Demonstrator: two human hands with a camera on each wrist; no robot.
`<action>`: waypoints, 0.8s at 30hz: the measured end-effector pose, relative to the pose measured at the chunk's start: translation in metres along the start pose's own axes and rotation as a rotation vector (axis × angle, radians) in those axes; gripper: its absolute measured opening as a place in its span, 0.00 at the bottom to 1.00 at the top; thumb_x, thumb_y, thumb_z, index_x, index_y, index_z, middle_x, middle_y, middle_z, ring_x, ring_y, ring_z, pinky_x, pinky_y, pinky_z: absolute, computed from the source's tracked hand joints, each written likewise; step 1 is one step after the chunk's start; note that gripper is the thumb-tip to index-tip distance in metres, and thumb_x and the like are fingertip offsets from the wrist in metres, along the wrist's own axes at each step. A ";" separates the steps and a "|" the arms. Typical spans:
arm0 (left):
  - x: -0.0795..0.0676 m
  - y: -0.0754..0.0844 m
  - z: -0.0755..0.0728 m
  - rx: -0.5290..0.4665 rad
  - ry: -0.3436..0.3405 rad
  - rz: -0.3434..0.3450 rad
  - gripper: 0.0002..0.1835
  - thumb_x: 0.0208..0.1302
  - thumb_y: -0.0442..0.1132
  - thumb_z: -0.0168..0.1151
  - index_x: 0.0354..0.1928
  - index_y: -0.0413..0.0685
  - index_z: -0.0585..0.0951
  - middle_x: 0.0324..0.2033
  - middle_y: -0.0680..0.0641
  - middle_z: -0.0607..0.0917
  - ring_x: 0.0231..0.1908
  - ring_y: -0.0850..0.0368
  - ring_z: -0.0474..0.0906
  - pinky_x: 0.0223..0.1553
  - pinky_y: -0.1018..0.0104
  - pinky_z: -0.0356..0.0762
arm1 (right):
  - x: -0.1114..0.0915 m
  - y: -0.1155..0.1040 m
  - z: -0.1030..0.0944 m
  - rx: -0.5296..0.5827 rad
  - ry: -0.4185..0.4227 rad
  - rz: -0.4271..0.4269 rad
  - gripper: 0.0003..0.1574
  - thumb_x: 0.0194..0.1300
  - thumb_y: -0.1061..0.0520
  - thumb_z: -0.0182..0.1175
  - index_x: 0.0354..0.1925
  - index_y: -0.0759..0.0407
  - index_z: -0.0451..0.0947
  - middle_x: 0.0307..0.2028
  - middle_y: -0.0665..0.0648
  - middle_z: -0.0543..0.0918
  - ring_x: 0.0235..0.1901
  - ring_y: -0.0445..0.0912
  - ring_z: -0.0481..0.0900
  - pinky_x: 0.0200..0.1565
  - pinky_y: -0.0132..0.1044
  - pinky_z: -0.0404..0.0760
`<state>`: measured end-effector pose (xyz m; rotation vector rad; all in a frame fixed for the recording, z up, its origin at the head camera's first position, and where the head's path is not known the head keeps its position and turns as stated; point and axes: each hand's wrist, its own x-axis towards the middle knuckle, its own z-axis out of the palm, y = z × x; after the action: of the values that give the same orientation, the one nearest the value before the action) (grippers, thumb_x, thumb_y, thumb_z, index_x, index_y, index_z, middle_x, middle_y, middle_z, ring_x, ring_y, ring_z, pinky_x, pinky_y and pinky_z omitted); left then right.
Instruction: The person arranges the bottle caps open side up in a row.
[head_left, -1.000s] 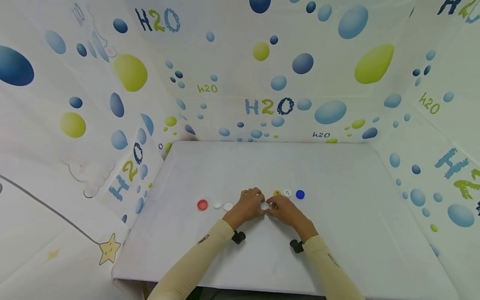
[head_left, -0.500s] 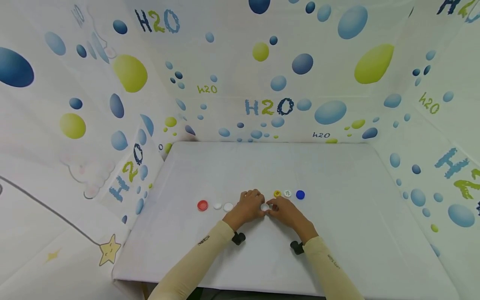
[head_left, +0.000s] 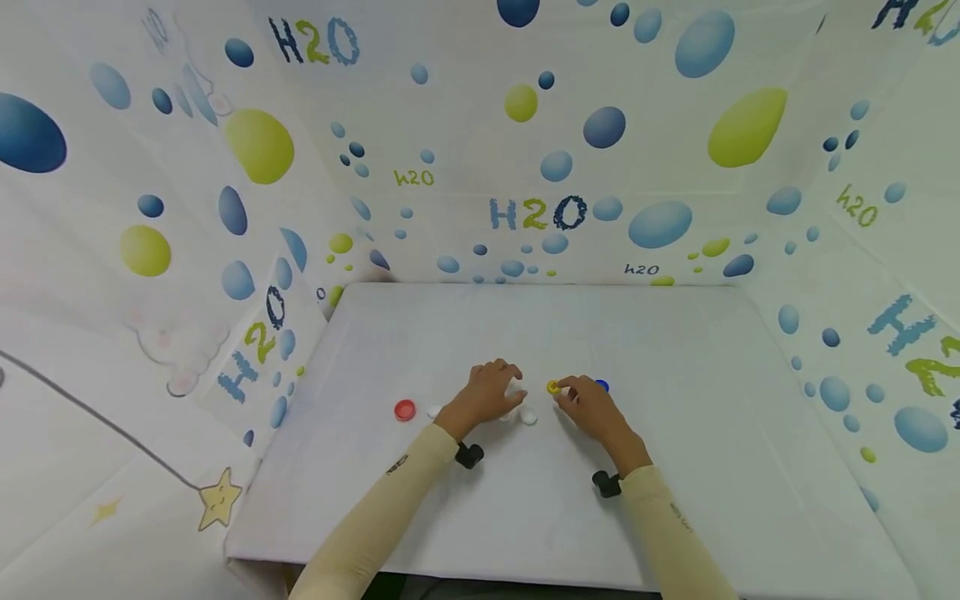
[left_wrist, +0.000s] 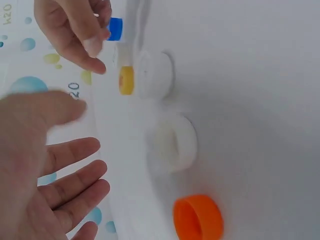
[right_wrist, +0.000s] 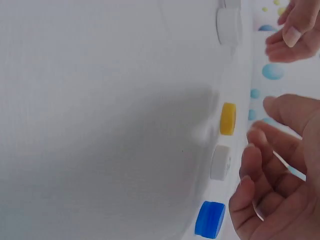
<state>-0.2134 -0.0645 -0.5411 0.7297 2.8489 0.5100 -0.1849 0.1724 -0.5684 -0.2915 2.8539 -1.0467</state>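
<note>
My left hand [head_left: 486, 392] hovers just above the white table, thumb and fingers apart and holding nothing. Near its thumb lies a white bottle cap [head_left: 528, 416]; another white one is partly hidden beneath the hand. My right hand [head_left: 594, 410] hangs over a yellow cap [head_left: 552, 387], its fingers loosely bent. In the right wrist view, the yellow cap [right_wrist: 228, 119], a white cap with marks on its face [right_wrist: 220, 162] and a blue cap [right_wrist: 210, 220] rest on the table, apart from the right fingers. The head view hides that marked white cap behind the right hand.
A red-orange cap [head_left: 405, 409] sits at the row's left end, hollow side showing in the left wrist view. Beside it is a white cap [head_left: 432, 412]. The white table [head_left: 675, 500] is bounded by patterned cloth walls [head_left: 465, 125] at back and sides.
Both hands have drawn apart from the white cap they held between them, leaving it on the table. The left moved left and away from me; the right moved right, beside the yellow cap.
</note>
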 end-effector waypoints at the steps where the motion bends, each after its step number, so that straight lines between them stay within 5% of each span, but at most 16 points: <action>1: 0.002 0.000 0.000 0.005 0.003 0.004 0.20 0.79 0.52 0.59 0.64 0.50 0.79 0.64 0.44 0.79 0.65 0.45 0.75 0.70 0.42 0.65 | 0.001 0.000 -0.001 -0.009 0.005 0.008 0.23 0.75 0.53 0.64 0.63 0.62 0.80 0.41 0.57 0.82 0.39 0.48 0.79 0.43 0.45 0.82; 15: 0.033 0.028 0.014 0.158 -0.023 -0.008 0.22 0.77 0.51 0.64 0.67 0.52 0.79 0.62 0.47 0.82 0.64 0.49 0.78 0.69 0.45 0.68 | 0.011 0.002 0.007 -0.112 0.043 0.064 0.29 0.73 0.53 0.67 0.67 0.62 0.77 0.47 0.63 0.79 0.43 0.52 0.82 0.46 0.49 0.84; 24: 0.046 0.041 0.021 0.211 -0.023 -0.027 0.23 0.75 0.48 0.65 0.67 0.51 0.79 0.60 0.48 0.84 0.61 0.50 0.80 0.67 0.46 0.71 | 0.011 -0.001 0.009 -0.166 0.050 0.049 0.26 0.74 0.54 0.66 0.65 0.63 0.79 0.43 0.60 0.77 0.35 0.47 0.74 0.42 0.44 0.82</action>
<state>-0.2307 -0.0025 -0.5485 0.7233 2.9159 0.1964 -0.1942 0.1632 -0.5746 -0.2087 2.9816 -0.8216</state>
